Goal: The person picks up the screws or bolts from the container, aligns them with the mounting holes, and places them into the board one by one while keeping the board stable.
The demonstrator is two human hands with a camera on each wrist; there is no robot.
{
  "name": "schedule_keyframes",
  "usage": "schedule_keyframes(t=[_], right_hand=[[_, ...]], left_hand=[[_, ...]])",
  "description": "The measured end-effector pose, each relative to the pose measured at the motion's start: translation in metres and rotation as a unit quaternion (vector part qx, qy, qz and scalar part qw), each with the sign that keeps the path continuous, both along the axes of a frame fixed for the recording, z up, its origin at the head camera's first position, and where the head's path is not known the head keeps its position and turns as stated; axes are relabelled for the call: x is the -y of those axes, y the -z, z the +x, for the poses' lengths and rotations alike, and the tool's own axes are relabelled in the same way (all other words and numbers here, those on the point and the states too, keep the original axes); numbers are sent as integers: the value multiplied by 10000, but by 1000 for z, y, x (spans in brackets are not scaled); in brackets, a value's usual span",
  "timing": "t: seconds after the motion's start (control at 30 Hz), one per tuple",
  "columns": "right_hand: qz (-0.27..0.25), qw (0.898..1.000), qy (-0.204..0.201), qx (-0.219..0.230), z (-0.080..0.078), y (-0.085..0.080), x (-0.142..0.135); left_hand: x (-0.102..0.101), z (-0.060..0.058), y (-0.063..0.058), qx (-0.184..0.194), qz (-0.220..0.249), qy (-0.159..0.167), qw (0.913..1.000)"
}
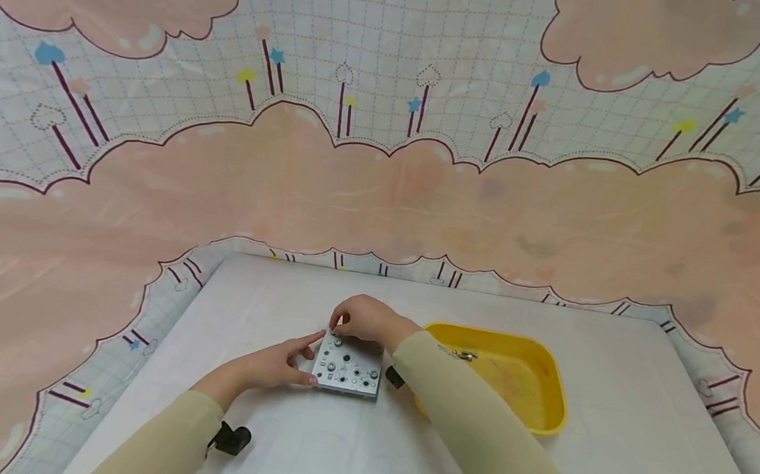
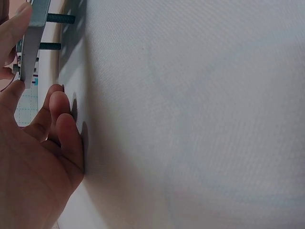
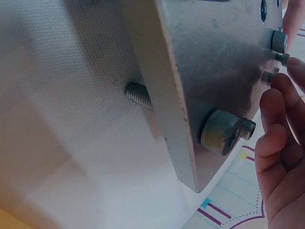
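A silver metal plate [image 1: 359, 378] with several holes and socket-head bolts lies on the white table. At its left edge my left hand [image 1: 271, 364] holds it, thumb at the near corner and index finger at the far one. Threaded shanks [image 2: 60, 18] stick out from the plate's underside in the left wrist view. Over the far-left corner, my right hand [image 1: 368, 318] pinches a small screw [image 3: 282, 58] between thumb and index finger, close to the plate's face. A large bolt head [image 3: 217, 131] with a smaller screw beside it stands out from the plate in the right wrist view.
A yellow tray [image 1: 551, 368] stands right of the plate, partly hidden by my right sleeve [image 1: 472, 421]. Several small metal pieces [image 1: 468, 355] lie in it. Black wrist cameras [image 1: 233, 439] sit at both cuffs. A patterned cloth [image 1: 390, 200] hangs behind the table.
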State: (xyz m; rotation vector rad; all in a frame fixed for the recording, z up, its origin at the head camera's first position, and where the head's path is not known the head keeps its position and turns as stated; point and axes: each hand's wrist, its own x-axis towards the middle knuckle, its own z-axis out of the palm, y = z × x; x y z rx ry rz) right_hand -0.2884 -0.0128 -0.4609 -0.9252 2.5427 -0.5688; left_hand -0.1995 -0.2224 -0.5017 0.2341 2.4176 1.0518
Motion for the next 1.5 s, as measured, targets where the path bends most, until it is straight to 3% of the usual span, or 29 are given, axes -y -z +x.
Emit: schedule_keyframes(t=[0.3, 0.5, 0.7, 0.93, 1.13, 1.5], right_hand=[[-276, 9989, 201, 331, 0, 0, -5], [-778, 9922, 386, 892, 1, -2, -12], [-1192, 9853, 347, 1173, 2, -10, -29], [-1335, 9855, 123, 1043, 3, -27, -53], [-1408, 9846, 371, 964, 4, -38, -82], [-1488, 9821, 756, 869, 12, -30, -147]], left_hand=[[0, 1, -1, -20, -7, 21, 10000], [0, 1, -2, 35, 9, -19, 10000], [-2, 0, 0, 34, -111, -10, 9999], [-2, -2, 3, -106, -269, 6, 9996], [-1, -1, 4, -217, -186, 62, 9996], [0, -2, 8, -257, -176, 63, 9995]])
